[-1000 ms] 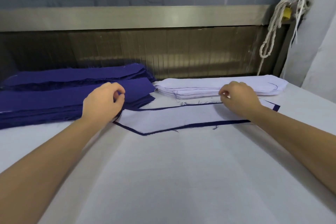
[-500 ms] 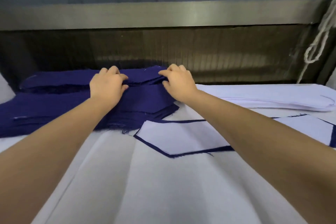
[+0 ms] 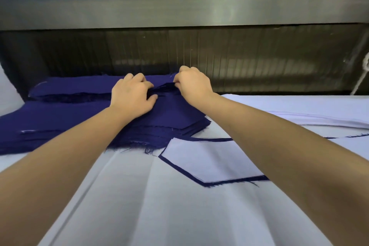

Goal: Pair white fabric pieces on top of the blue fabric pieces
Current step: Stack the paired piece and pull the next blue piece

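Both forearms reach up from the lower corners of the frame and meet at centre, over the blue fabric stacks (image 3: 60, 124) that fill the middle left. The left hand (image 3: 131, 97) lies knuckles up on the nearer stack, its fingers curled and its thumb stretched to the right, closing on the ruffled edge of a blue fabric piece (image 3: 166, 89). The right hand (image 3: 194, 86), just beside it, bends down at the wrist and pinches the same raised edge between thumb and fingertips (the fingertips themselves are hidden behind the knuckles). Below the right forearm, at centre right, a white fabric piece (image 3: 211, 160) lies flat on a blue piece (image 3: 180, 169), which shows only as a dark border round it. A white fabric stack (image 3: 299, 110) sits at the right edge, well apart from the hands. All of it rests on the pale table cover (image 3: 179, 215).
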### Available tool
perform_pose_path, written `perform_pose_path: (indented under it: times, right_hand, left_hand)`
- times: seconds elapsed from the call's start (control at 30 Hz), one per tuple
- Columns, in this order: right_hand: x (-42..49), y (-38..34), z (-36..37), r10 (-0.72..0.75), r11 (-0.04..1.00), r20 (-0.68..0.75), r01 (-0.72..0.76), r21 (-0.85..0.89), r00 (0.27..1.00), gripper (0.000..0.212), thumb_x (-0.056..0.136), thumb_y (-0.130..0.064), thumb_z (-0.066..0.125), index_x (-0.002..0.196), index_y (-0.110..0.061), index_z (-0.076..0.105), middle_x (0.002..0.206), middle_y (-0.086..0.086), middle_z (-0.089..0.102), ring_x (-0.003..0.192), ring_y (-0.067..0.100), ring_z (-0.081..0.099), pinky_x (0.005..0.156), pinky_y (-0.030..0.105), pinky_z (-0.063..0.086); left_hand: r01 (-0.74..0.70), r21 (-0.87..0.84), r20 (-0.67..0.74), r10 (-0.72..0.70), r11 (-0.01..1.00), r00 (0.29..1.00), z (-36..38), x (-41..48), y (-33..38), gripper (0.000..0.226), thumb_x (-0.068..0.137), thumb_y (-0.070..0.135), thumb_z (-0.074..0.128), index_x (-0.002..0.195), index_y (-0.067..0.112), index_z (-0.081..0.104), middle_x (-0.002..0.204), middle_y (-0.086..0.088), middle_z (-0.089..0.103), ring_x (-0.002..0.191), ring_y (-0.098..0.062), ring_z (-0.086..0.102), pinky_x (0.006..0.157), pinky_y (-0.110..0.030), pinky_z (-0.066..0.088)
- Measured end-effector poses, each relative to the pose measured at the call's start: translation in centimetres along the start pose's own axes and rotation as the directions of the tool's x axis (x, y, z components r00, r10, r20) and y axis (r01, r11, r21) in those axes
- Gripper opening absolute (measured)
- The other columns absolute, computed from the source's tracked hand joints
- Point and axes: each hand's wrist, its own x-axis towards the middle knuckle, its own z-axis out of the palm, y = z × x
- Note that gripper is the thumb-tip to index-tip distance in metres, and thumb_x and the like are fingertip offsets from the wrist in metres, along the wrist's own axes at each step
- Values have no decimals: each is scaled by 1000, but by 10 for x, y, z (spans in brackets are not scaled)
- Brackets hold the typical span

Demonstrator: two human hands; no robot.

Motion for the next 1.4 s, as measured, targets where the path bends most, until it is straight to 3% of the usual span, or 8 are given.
perform_pose_path:
  times: [0.27,0.4,0.53,0.7,0.77,1.0,1.2,1.4]
  right_hand:
    - [3,-1,-9,199,837,28,-184,515,980,9,85,-19,67,90,-15,73,75,-14,48,84,12,53,72,25,39]
    - [-6,-3,-6,217,785,-37,-152,601,975,7,90,-14,60,90,-12,66,96,-5,50,76,19,58,74,28,47]
    - [-18,2,-9,243,724,-96,-115,680,965,14,95,-6,48,84,-15,50,92,-1,53,54,15,61,54,9,41]
    - [-37,22,-23,340,241,66,-155,958,938,22,96,3,40,82,-12,48,90,5,57,69,16,66,59,22,54]
    - [-48,34,-32,361,174,85,-156,972,929,26,95,7,39,79,-11,49,91,7,59,73,14,65,66,21,55]
    - [-108,89,-68,367,324,97,-225,919,925,26,89,10,46,75,-11,50,80,8,59,72,12,63,78,22,52]
    - [-167,134,-88,469,332,151,-331,883,870,27,89,8,48,72,-12,54,77,8,60,79,25,58,92,40,46]
    - [-207,162,-107,567,363,153,-412,836,810,36,96,-21,47,72,-5,68,85,7,67,88,18,56,87,31,43]
  left_hand:
    - [67,-199,-52,-79,978,996,-3,0,-3,28,96,32,51,115,18,66,112,-5,58,106,-27,49,76,-34,38]
    - [94,-181,-101,-114,979,988,-7,2,-1,24,96,24,51,115,19,65,113,-6,57,106,-28,49,73,-35,39]
    - [125,-121,-143,-142,985,979,-11,0,-6,24,96,19,51,114,15,67,111,-8,58,102,-31,49,67,-35,37]
    - [174,-157,-72,-187,972,980,-10,-13,-10,25,94,18,53,115,14,66,112,-8,56,104,-32,51,72,-39,41]
    - [162,-149,-69,-174,975,982,-12,-19,-8,25,94,18,54,115,14,67,111,-9,57,104,-33,52,75,-42,43]
    - [168,-16,-136,-169,986,976,-16,-32,0,19,89,18,62,106,20,70,106,-5,65,98,-33,41,73,-35,19]
    - [99,-91,-112,-109,991,988,-16,-44,20,18,86,13,63,102,17,71,106,-5,64,98,-34,41,76,-37,24]
    - [-93,-164,-183,62,982,981,-25,-59,49,10,85,12,67,92,14,72,98,-4,66,91,-34,47,72,-34,23]
